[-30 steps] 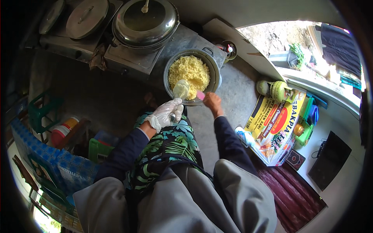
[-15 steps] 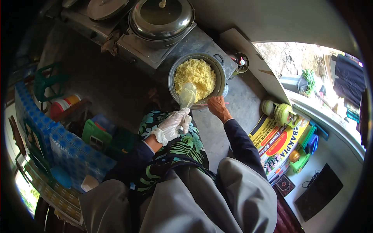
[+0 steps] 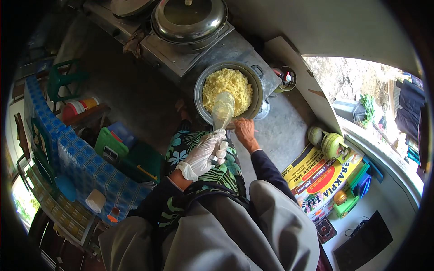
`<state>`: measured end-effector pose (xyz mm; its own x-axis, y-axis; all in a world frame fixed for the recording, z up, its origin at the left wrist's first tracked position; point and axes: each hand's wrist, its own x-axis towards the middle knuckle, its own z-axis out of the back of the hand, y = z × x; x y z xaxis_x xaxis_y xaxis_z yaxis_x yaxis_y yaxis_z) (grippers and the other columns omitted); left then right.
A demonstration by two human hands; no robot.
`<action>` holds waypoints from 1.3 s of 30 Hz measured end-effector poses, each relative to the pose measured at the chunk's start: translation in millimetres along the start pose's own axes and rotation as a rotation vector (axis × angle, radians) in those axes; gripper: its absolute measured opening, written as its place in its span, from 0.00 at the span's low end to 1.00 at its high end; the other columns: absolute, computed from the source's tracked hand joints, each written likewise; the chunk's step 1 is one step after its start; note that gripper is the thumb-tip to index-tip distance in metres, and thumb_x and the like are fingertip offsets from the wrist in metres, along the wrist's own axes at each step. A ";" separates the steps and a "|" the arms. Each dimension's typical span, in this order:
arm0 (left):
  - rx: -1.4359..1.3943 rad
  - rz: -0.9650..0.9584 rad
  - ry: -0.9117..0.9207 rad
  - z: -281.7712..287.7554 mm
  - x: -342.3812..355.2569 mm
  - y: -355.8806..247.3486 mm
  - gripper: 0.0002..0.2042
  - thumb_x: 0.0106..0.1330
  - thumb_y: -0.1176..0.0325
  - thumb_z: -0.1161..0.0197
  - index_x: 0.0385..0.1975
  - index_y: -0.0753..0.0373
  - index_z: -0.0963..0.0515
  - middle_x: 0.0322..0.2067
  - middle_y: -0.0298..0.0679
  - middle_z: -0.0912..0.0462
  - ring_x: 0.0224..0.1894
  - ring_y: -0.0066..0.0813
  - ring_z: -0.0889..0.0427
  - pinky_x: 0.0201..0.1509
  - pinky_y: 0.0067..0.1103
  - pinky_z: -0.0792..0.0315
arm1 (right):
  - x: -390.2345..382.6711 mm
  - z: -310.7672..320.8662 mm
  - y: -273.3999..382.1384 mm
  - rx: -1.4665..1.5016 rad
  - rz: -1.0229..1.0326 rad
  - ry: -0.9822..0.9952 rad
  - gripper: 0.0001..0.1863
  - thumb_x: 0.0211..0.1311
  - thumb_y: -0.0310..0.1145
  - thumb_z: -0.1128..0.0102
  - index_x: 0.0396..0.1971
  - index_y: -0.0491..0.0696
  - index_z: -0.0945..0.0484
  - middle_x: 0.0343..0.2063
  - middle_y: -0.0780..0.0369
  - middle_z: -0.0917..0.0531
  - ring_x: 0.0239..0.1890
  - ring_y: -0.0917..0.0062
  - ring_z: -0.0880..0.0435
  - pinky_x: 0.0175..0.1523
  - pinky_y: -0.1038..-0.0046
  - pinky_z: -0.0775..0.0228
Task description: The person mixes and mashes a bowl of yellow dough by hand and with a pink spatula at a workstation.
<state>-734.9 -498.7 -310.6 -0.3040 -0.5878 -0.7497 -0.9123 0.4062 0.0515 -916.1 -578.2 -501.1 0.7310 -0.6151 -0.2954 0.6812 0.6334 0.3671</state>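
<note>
Clear scoop-like vessel (image 3: 223, 107) at near side of pot (image 3: 259, 90).
We see the gloved left hand (image 3: 203, 156) gripping its narrow end, mouth over yellow crumbs (image 3: 226, 83); right hand (image 3: 245, 132) closes on a slim pinkish tool (image 3: 256, 131) (mostly hidden). We judge the vessel light, thin-walled, slippery; best held at its neck.

The glass-looking bottle (image 3: 223, 108) is clear and glossy, the yellow mash (image 3: 228, 80) rough and crumbly, the pot (image 3: 257, 92) dull grey metal, and the glove (image 3: 199, 156) thin, crinkled, translucent plastic. The domed lid (image 3: 188, 21) is polished, mirror-like metal, the gas cylinder (image 3: 332, 144) painted metal. Grey cloth (image 3: 221, 235) has a soft sheen; the blue tablecloth (image 3: 79, 160) looks slick, like plastic.
</note>
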 end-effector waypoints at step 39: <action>0.818 0.052 -0.335 60.7 86.6 28.7 0.12 0.63 0.60 0.47 0.32 0.65 0.31 0.20 0.43 0.23 0.10 0.18 0.31 0.07 0.17 0.37 | 16.8 21.6 -17.7 0.092 -0.155 -0.059 0.12 0.44 0.20 0.55 0.32 0.45 0.28 0.25 0.51 0.24 0.29 0.57 0.23 0.32 0.59 0.33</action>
<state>-770.8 -495.4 -414.1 -0.1261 -0.3711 -0.9200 -0.3791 0.8750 -0.3010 -916.8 -609.9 -493.5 0.6120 -0.7302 -0.3037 0.7774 0.4850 0.4006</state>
